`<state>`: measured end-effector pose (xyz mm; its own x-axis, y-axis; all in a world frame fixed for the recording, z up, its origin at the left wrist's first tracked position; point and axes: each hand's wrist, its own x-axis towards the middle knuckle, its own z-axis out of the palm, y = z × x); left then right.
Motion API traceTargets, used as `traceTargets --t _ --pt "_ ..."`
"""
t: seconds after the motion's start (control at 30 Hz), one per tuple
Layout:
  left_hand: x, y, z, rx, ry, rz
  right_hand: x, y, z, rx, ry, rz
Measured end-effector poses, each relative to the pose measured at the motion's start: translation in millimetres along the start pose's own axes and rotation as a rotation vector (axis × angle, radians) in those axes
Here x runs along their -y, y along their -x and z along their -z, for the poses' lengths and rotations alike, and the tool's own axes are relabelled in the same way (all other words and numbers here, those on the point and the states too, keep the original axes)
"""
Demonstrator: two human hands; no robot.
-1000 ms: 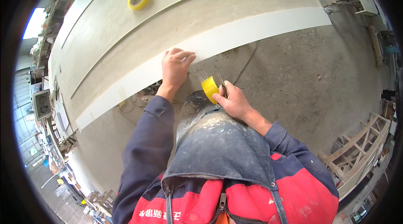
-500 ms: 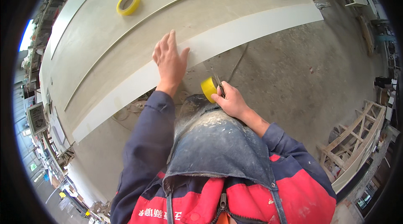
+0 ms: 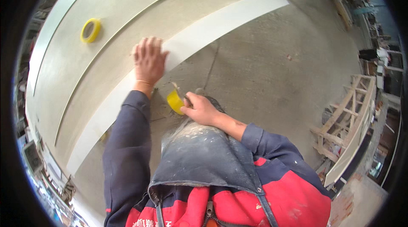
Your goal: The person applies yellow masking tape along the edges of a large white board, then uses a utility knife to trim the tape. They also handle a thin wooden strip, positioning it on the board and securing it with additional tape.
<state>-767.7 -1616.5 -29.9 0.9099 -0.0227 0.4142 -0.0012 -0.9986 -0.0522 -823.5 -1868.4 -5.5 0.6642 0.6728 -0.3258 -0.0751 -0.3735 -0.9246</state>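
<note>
My left hand (image 3: 149, 63) lies palm down on the board, fingers stretched out across the inner border of its white edge strip (image 3: 221, 23). Closed around a roll of yellow tape (image 3: 174, 101), my right hand (image 3: 200, 108) is just off the board's near edge, in front of my apron (image 3: 204, 154). A thin tool with a pale tip (image 3: 174, 86) sticks out beside this roll; its kind cannot be made out. Farther up on the beige board (image 3: 127, 14) rests a second yellow tape roll (image 3: 90, 30), lying flat and untouched.
A thin raised line (image 3: 114, 42) runs along the board. Past the near edge is a grey concrete floor (image 3: 263, 69). Wooden frames (image 3: 346, 120) stand at the right, with clutter behind them. A boxy grey unit (image 3: 32, 157) sits at the far left.
The view has shifted, so the board and loose tape roll appear farther left. My right hand has brought its tape closer to the board's edge and my left hand. The left still rests on the board.
</note>
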Motion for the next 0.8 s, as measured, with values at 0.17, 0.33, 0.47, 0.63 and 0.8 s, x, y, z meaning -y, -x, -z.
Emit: traceTargets --t 0.17,0.33,0.47,0.63,0.8 --pt "-42.2 51.4 25.1 0.065 0.025 -0.017 3.3 -6.7 7.0 0.039 0.001 -0.023" --pt "-68.9 121.6 76.0 0.036 0.567 0.741 -12.6 -8.4 11.8 0.121 -0.018 -0.053" --pt "-80.5 122.0 61.1 0.393 1.570 1.569 -21.0 -13.5 15.4 0.170 0.007 -0.023" --pt "-93.3 114.8 48.1 0.141 1.893 1.579 -19.4 -21.4 33.1 0.234 0.081 -0.020" --pt "-98.6 108.3 53.5 0.166 1.803 1.609 22.5 -44.7 71.1 0.208 0.672 0.225"
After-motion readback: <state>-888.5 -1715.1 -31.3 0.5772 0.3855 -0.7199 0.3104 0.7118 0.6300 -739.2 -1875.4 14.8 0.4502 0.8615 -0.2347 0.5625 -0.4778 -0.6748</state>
